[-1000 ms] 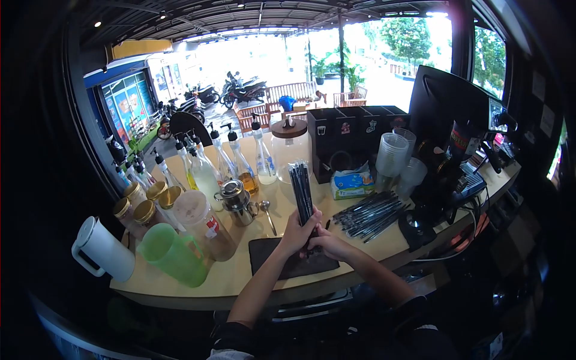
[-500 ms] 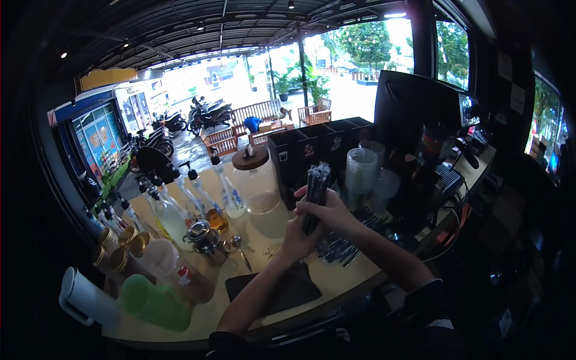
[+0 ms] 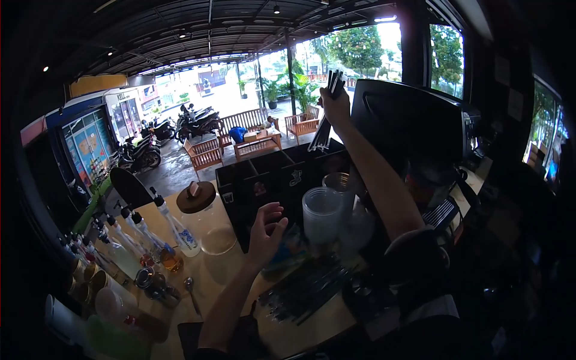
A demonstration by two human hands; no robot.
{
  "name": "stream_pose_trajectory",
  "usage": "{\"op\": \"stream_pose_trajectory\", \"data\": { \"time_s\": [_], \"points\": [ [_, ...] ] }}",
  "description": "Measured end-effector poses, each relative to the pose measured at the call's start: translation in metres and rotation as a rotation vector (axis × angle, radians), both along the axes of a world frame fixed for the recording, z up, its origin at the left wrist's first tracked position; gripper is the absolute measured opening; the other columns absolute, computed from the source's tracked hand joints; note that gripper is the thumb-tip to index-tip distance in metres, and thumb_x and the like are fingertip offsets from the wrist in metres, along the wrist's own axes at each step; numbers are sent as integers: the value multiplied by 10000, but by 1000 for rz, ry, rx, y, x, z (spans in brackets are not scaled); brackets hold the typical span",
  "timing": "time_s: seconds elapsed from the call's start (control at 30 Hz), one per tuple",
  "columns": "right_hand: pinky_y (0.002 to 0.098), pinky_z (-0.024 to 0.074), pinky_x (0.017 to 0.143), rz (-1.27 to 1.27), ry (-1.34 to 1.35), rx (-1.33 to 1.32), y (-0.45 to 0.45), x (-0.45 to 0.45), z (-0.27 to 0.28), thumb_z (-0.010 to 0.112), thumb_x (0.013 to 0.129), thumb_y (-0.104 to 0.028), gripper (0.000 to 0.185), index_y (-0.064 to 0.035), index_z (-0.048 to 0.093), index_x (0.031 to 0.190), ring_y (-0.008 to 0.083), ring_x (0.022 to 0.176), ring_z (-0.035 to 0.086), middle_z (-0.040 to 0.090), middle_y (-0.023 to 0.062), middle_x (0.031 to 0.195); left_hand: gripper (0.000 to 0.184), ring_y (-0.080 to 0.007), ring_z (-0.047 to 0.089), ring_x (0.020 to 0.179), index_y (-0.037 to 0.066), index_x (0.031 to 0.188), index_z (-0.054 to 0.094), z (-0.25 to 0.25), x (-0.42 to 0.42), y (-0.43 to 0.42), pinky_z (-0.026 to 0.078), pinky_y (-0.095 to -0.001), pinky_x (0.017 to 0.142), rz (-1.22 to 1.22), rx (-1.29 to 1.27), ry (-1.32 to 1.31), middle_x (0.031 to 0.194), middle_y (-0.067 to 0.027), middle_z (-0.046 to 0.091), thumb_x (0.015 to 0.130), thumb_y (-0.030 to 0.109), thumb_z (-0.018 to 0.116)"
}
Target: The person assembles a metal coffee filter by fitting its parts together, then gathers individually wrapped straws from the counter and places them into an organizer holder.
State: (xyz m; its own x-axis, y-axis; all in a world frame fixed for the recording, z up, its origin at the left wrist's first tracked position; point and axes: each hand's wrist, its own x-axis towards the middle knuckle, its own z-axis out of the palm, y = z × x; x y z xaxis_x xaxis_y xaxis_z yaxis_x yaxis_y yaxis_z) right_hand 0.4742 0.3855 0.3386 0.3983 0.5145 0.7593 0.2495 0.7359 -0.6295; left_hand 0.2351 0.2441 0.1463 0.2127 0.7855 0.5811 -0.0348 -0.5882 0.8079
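My right hand (image 3: 337, 109) is raised high, its fingers wrapped round a bundle of black straws (image 3: 321, 135) in clear wrappers. The bundle's lower ends hang over the far right part of a black compartment box (image 3: 273, 198); whether they touch its inside I cannot tell. In front of the box, my left hand (image 3: 267, 235) hovers with nothing in it, fingers apart and slightly curled. More wrapped black straws (image 3: 306, 287) lie in a loose pile on the counter below it. Stacked clear plastic cups (image 3: 324, 216) stand between the two arms.
A glass jar with a wooden lid (image 3: 217, 231) stands left of the box. Several pump bottles (image 3: 180, 234) line the counter's left side, near a spoon (image 3: 192, 294). A large black machine (image 3: 408, 126) rises at the right. Benches and motorbikes are beyond the counter.
My right hand has carried the straws up and over the box. My left hand has let go of the bundle and moved left, its fingers opening. The view has shifted right.
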Motion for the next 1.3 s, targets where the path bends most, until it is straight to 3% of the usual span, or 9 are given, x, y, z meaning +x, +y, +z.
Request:
{"op": "stream_pose_trajectory", "data": {
  "time_s": [0.07,0.17,0.3,0.4,0.43,0.6,0.97,1.2,1.3],
  "points": [
    [298,446,537,-120,-34,58,36,19,-12,577,836,-155,144,-19,532,835,138,564,562,571,59,630,385,-172,514,1038,52,1159,470,3,2,0,439,-303,849,50,4,97,1105,-94,528,824,182,608],
    [399,462,601,-276,-113,35,68,35,-27,595,790,-131,187,15,504,864,331,656,610,596,172,690,360,-177,518,1040,42,1128,488,3,0,1,443,-303,851,99,5,123,1095,-95,536,811,159,613],
    [373,451,597,-354,-168,48,88,36,-49,611,800,-166,188,-4,538,863,271,652,613,606,138,684,332,-181,528,1026,35,1111,495,-1,-2,6,450,-305,849,133,-11,136,1087,-97,541,814,140,601],
    [388,450,608,-396,-134,-30,98,34,-55,606,800,-161,188,2,544,868,291,663,617,613,152,694,323,-179,532,1018,30,1109,492,-2,-3,2,454,-303,843,149,-54,162,1084,-101,538,818,127,594],
    [422,466,655,-348,-39,-50,100,35,-50,600,802,-140,259,50,505,952,377,762,617,616,225,784,318,-177,533,1015,27,1107,491,-2,-4,1,456,-301,839,147,-75,163,1081,-102,537,820,121,590],
    [454,446,611,-445,67,178,90,33,-14,561,828,-96,168,13,448,888,400,710,600,594,222,730,308,-176,537,1007,26,1098,492,-10,-12,0,458,-298,829,158,-51,145,1074,-97,538,821,116,590],
    [409,467,751,-271,-368,-275,114,37,-70,649,717,-134,291,22,542,938,347,875,609,626,205,866,293,-172,554,969,24,1090,496,-17,-9,1,470,-287,791,135,15,187,1047,-96,533,819,85,590],
    [344,475,831,-80,-619,-765,124,46,-91,790,573,-319,505,-3,639,937,270,937,613,637,176,977,313,-154,571,925,22,1114,484,-23,-17,-7,474,-283,780,105,-45,210,1044,-95,522,823,69,591],
    [310,463,883,-150,-742,-877,145,56,-98,814,479,-493,763,4,614,1023,254,1014,584,608,166,1076,345,-150,569,924,24,1139,468,-23,-20,-11,477,-284,773,99,-63,228,1074,-95,514,822,71,594]
  ]
}}
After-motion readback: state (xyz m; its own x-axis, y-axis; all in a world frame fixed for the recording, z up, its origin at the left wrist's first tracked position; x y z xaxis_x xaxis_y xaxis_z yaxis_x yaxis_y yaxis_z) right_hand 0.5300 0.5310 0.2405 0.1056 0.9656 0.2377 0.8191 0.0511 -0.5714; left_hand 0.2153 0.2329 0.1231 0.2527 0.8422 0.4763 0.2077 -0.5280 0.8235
